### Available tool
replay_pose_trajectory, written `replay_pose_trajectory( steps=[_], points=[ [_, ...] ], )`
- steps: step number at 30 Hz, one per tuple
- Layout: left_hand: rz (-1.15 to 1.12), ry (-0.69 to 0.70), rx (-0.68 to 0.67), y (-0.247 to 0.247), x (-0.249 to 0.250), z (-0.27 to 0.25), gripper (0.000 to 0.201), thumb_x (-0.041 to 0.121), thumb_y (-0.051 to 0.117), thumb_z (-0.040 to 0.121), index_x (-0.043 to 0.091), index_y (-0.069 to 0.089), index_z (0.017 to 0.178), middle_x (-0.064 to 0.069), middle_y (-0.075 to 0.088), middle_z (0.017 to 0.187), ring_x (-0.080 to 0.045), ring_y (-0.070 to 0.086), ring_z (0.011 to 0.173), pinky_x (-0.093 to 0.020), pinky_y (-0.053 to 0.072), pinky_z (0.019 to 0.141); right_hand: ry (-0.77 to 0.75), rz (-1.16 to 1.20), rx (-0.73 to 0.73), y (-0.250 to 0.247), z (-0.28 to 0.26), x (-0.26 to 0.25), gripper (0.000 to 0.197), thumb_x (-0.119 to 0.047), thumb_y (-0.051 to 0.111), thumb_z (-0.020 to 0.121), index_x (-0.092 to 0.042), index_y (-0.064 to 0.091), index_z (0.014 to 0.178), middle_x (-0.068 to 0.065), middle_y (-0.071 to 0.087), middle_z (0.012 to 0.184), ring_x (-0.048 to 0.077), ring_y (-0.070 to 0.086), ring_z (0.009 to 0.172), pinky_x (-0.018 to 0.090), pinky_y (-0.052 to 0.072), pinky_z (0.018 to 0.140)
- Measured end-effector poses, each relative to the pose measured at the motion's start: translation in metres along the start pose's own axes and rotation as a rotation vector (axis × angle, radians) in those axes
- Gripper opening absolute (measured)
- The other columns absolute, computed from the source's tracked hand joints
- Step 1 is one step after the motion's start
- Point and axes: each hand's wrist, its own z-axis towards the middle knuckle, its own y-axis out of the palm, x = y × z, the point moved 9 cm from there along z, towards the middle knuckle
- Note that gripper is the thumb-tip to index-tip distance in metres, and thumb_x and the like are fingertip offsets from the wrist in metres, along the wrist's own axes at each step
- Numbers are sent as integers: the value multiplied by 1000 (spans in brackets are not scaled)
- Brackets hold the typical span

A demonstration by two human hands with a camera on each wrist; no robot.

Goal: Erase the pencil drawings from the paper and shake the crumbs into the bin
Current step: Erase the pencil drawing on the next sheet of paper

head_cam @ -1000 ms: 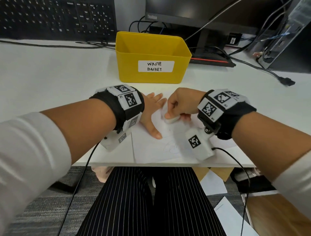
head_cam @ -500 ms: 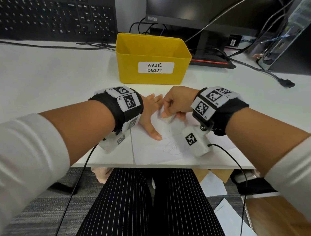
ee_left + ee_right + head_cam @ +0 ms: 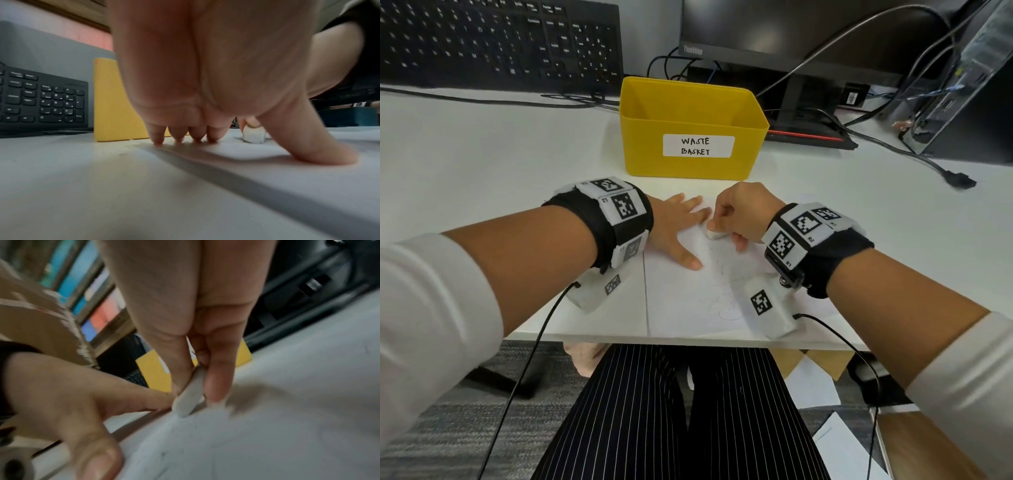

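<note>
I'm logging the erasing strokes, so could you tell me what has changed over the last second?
The right hand, pinching the eraser, slid up the paper towards the bin. The left hand stayed flat on the sheet; bin unmoved.

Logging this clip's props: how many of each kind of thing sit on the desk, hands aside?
Paper: 1
Eraser: 1
Bin: 1
Keyboard: 1
Monitor: 1
Computer tower: 1
Total: 6
</note>
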Motion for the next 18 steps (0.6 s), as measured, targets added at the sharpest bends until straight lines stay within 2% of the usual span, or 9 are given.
replay_pose_trajectory(
  steps=[3, 6, 8, 11, 13, 16, 18],
  points=[
    [18, -19, -2, 2, -3, 2, 106, 64, 51, 82, 18, -18, 148, 0, -23, 155, -21, -16, 145, -44, 1, 119, -5, -91, -84, 2, -8, -3, 9, -19, 61, 88, -13, 58, 82, 1, 58, 53, 11, 56, 47, 19, 45, 58],
    [13, -21, -12, 1, -4, 3, 108, 64, 52, 81, 18, -19, 148, 1, -24, 155, -21, -16, 145, -46, 2, 119, -11, -110, -156, 4, -11, -7, 10, -21, 63, 87, -14, 61, 80, 0, 60, 54, 8, 55, 48, 18, 45, 62],
    [9, -16, -18, 2, -3, 4, 108, 64, 53, 80, 20, -18, 148, 0, -23, 155, -22, -16, 145, -47, 2, 118, -22, -95, -92, -1, -2, -10, 15, -18, 62, 87, -16, 61, 72, -1, 58, 52, 9, 55, 47, 22, 49, 64],
    [-1, -5, -18, 2, -3, 6, 108, 65, 55, 79, 24, -16, 148, 0, -22, 156, -25, -15, 145, -51, 3, 117, -36, -108, 18, -6, 9, -14, 24, -15, 60, 88, -16, 57, 65, -7, 51, 36, 9, 53, 45, 20, 47, 56],
    [17, -10, -17, 2, -3, 7, 109, 65, 55, 78, 23, -17, 149, 0, -23, 156, -26, -15, 145, -51, 4, 117, -22, -99, -23, -2, 8, -11, 23, -15, 60, 87, -16, 57, 65, -8, 49, 29, 10, 52, 43, 23, 49, 57],
    [53, -34, -24, 2, -4, 8, 111, 66, 53, 79, 20, -20, 148, -1, -24, 155, -25, -15, 145, -48, 3, 118, -14, -124, -173, 8, -2, -7, 9, -16, 64, 85, -12, 66, 77, -4, 57, 45, 10, 53, 41, 28, 54, 66],
    [47, -32, -26, 3, -4, 8, 110, 66, 53, 79, 20, -20, 148, -1, -24, 155, -25, -15, 145, -48, 3, 118, -14, -124, -197, 8, -3, -7, 7, -17, 67, 83, -13, 66, 78, -1, 58, 50, 10, 54, 42, 32, 56, 69]
  ],
)
